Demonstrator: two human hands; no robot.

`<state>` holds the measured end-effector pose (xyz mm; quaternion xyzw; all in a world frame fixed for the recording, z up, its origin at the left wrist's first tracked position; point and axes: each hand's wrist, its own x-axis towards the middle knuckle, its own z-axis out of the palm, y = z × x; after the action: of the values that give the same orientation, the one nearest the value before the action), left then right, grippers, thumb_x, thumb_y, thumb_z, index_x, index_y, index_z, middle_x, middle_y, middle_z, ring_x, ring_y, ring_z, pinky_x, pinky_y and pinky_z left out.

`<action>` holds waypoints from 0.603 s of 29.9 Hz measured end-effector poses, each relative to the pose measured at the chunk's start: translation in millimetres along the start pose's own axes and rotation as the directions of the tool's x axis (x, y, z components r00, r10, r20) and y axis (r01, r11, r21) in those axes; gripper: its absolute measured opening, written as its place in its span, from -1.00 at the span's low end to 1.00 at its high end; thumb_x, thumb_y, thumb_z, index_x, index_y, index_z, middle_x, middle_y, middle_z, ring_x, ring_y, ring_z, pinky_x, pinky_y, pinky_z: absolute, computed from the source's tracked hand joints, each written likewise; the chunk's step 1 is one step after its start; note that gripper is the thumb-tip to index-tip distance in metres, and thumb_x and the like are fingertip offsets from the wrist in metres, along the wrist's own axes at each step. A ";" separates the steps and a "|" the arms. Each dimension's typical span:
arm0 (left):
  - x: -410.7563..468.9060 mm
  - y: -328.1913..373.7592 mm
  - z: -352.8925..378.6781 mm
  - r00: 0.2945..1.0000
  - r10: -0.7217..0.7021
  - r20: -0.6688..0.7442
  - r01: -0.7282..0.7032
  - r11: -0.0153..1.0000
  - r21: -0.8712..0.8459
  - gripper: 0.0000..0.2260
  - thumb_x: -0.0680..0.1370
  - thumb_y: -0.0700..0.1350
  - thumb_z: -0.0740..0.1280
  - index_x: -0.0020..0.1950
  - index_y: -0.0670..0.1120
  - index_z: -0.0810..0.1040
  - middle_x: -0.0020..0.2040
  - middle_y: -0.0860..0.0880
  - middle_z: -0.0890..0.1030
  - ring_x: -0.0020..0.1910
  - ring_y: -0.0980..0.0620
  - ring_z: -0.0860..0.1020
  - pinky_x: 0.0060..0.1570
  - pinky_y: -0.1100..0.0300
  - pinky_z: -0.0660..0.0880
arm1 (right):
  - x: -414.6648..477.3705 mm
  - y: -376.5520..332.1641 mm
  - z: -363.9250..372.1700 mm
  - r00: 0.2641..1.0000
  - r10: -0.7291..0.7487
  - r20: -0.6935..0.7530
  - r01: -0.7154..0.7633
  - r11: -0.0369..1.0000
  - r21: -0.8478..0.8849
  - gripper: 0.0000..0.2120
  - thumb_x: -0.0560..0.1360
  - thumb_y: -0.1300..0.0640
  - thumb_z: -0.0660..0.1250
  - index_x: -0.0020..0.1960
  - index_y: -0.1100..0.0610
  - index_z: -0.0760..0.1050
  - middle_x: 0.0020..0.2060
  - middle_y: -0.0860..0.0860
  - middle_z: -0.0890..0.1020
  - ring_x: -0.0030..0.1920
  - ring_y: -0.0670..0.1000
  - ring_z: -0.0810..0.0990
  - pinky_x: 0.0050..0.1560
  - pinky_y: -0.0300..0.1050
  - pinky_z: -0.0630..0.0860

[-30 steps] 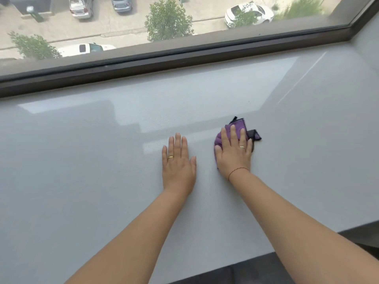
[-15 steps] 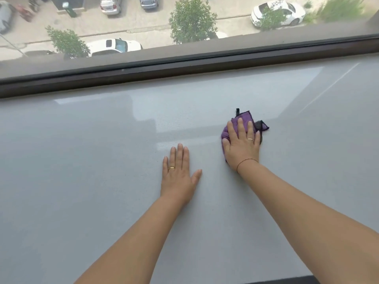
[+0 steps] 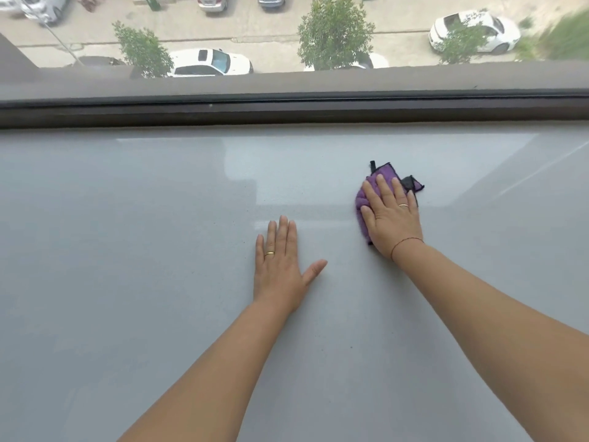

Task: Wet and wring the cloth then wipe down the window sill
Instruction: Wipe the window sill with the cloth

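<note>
The right hand (image 3: pixel 393 218) presses flat, fingers straight, on the small purple microfibre cloth with black edging (image 3: pixel 385 172), toward the far side of the wide glossy grey window sill (image 3: pixel 127 250). The left hand (image 3: pixel 280 266) lies spread on the sill, apart from the cloth, holding nothing. With no finger gripping it, the bunched cloth could slide from under the palm and leave streaks; the bracing left palm may smudge the shiny surface

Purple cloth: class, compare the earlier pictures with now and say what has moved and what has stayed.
The right hand, flat on the purple cloth, slid it forward and rightward, away from the left hand. The left thumb spread outward. Unchanged: the left hand rests flat on the window sill; the right palm presses the cloth.
</note>
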<state>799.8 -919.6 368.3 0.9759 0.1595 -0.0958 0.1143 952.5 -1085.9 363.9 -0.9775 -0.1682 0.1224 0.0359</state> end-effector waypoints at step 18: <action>23.0 11.3 -1.5 0.992 -0.122 -0.030 0.120 0.991 -0.050 -0.12 0.47 0.42 -0.03 0.47 -0.10 -0.41 0.54 -0.03 -0.34 0.50 0.00 -0.37 0.42 0.05 -0.41 | 45.7 -15.2 -5.4 1.000 0.012 -0.017 -0.012 1.000 -0.017 -0.46 0.61 -0.12 -0.08 0.54 -0.06 -0.12 0.55 -0.02 -0.14 0.53 0.08 -0.22 0.50 0.10 -0.26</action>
<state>825.2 -923.0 366.8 0.9628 0.2225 -0.0827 0.1291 990.7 -1056.4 360.5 -0.9797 -0.1632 0.1130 0.0285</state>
